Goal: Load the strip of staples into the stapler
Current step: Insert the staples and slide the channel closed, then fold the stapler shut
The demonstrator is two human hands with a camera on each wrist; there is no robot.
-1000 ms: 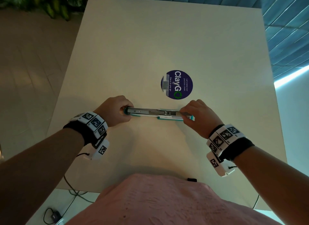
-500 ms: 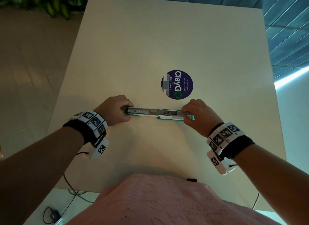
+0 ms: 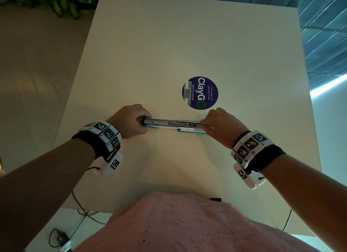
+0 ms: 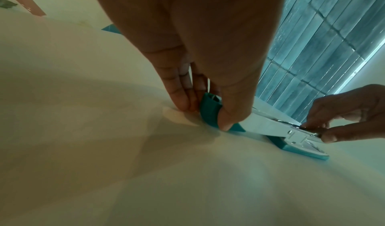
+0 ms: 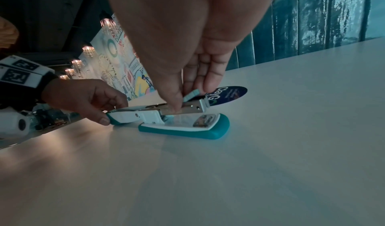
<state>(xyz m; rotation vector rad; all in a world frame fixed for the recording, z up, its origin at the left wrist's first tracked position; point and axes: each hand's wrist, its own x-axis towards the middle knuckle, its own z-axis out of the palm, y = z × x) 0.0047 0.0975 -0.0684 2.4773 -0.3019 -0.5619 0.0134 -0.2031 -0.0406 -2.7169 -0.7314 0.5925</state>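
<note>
On the white table point(image 3: 187, 36), beside a round sticker point(image 3: 200, 93): the stapler point(image 3: 169, 123) is lying swung open.
Left hand point(image 3: 129, 121) is gripping its teal top end; right hand point(image 3: 221, 128) is pinching the metal staple channel point(image 5: 187, 108). Staples themselves too small to tell.

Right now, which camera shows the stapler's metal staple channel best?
Head view: it looks straight down into the open staple channel, both hands at its ends. Left wrist shows only its side, foreshortened. Right wrist shows its side, partly hidden by the right hand fingers.
</note>
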